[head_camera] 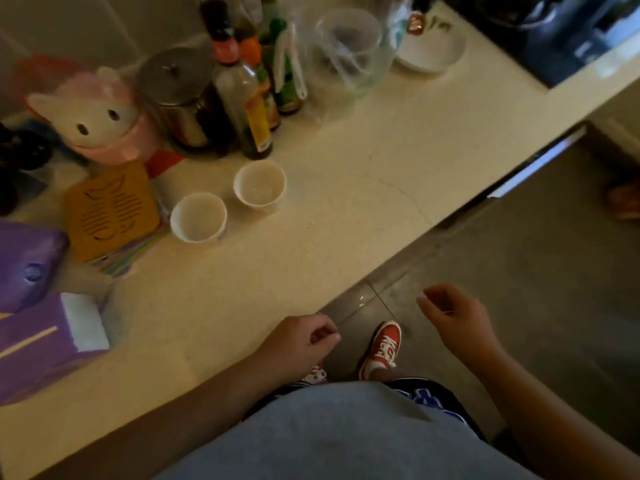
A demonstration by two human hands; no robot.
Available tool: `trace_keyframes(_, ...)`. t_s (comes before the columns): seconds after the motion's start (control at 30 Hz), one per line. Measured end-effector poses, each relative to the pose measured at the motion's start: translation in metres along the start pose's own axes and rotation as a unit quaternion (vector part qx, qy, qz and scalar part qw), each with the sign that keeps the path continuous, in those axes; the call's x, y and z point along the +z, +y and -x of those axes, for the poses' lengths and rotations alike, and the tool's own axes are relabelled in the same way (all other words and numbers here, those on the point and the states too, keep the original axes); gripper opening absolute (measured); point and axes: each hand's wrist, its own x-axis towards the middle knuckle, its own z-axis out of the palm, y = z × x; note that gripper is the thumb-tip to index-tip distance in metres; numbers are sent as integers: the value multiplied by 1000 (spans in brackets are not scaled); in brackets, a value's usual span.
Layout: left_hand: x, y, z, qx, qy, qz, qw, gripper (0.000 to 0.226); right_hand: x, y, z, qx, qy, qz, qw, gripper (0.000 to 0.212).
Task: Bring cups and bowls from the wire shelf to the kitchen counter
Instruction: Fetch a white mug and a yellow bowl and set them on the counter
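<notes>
Two small white cups stand upright side by side on the pale kitchen counter: one cup nearer me, the other cup just behind and to its right. A white bowl rests at the counter's far end. My left hand hovers at the counter's front edge, fingers loosely curled, holding nothing. My right hand hangs over the floor beside the counter, fingers loosely curled and empty. The wire shelf is out of view.
Along the wall stand sauce bottles, a steel pot, a clear plastic jar and a pink cat-shaped container. An orange trivet and purple tissue box lie at left. My red shoe is on the grey floor.
</notes>
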Motion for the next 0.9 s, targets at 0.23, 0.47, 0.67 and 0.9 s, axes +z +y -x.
trace_keyframes(0.23, 76, 8, -35, -76, -135, -88, 984, 6, -35, 124, 87, 177, 88, -68, 978, 24)
trace_keyframes(0.47, 146, 34, -64, -88, -184, -154, 967, 6, -52, 238, 180, 339, 146, -160, 915, 15)
trace_keyframes(0.67, 214, 93, -98, -61, -198, -206, 956, 11, -71, 310, 238, 425, 131, -205, 872, 7)
trace_keyframes(0.9, 258, 144, -140, -42, -198, -251, 946, 15, -122, 360, 205, 435, 103, -235, 863, 14)
